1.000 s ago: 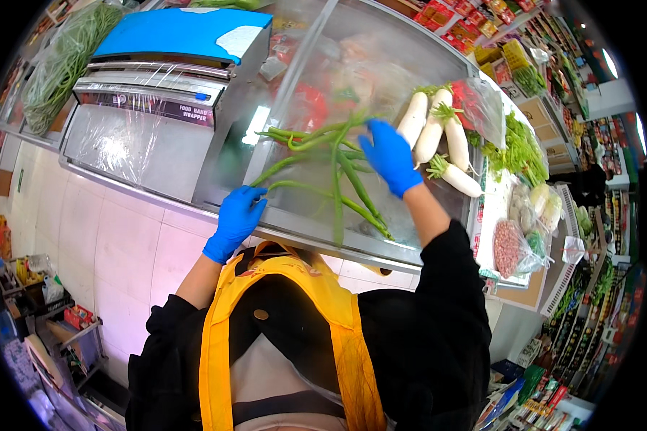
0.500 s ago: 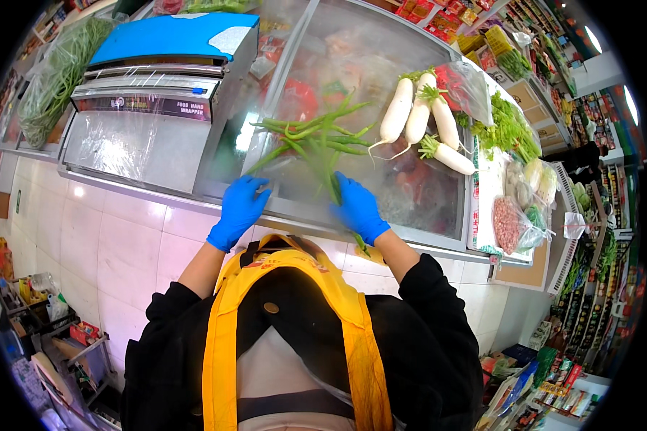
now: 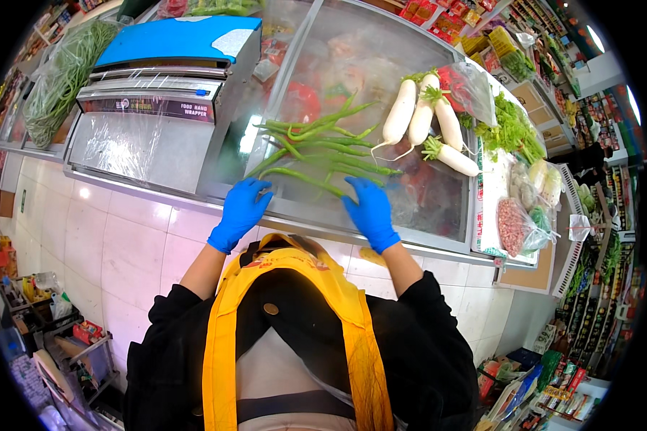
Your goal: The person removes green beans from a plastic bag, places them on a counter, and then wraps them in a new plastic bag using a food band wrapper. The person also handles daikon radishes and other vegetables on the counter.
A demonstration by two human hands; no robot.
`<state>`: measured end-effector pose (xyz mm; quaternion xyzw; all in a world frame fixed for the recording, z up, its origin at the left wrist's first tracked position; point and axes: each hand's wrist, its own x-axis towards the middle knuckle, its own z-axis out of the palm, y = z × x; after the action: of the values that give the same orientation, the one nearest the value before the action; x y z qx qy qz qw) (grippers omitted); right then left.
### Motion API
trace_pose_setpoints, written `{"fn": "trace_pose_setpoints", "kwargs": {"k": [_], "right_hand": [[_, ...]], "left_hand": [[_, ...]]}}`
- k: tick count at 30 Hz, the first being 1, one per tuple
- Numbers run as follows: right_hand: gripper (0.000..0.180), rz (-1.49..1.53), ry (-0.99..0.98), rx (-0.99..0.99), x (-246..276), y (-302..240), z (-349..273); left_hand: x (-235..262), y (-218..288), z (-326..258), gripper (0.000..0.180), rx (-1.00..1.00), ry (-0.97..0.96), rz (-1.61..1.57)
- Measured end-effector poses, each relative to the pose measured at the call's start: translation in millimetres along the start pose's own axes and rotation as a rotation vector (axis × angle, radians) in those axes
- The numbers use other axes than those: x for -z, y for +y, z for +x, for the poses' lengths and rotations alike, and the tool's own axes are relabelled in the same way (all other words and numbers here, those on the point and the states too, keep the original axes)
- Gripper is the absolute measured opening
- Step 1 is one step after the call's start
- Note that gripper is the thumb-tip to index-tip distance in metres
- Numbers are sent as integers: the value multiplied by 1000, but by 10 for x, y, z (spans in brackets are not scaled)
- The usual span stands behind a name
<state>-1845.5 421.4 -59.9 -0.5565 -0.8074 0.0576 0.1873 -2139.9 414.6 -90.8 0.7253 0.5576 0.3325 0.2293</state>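
Several long green chili peppers (image 3: 316,136) lie in a loose bunch on the frosted sliding glass lid (image 3: 295,208) of a freezer chest. One pepper (image 3: 302,179) stretches across in front of my hands, nearest to me. My left hand (image 3: 243,208), in a blue glove, rests by the lid's near frame with fingers bent and apart; nothing shows in it. My right hand (image 3: 371,212), gloved alike, has its thumb and fingers apart beside the right end of that near pepper. Whether they touch it is hard to make out.
White radishes (image 3: 410,118) lie right of the peppers. Farther right are leafy greens (image 3: 509,129) and bagged vegetables (image 3: 528,205) on a white box. A food wrapping machine (image 3: 151,108) stands at left, beside a bag of long green beans (image 3: 68,82).
The peppers that hung upright and blurred at my right hand now lie on the lid with the others. My right hand has shifted slightly right; my left hand has barely moved.
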Motion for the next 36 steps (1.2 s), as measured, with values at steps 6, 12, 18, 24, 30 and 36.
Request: {"fn": "trace_pose_setpoints", "kwargs": {"k": [6,12,18,24,30,36], "right_hand": [[41,86,-168,12,-431,2,-165],[48,133,14,57,-181,178,549],[30,-355,-37,165,-374,746,1137],[20,-249,-161,287,109,609,1207],[18,-174,-97,288,610,367,999],[27,-126,-119,182,548,323,614]], "left_hand": [[0,35,34,20,17,-15,45],[-20,34,33,20,44,-3,90],[-17,71,54,22,58,-28,-13],[41,105,24,22,60,-18,-29],[30,114,64,22,63,-34,-19],[-28,74,62,21,58,-5,-11]]}}
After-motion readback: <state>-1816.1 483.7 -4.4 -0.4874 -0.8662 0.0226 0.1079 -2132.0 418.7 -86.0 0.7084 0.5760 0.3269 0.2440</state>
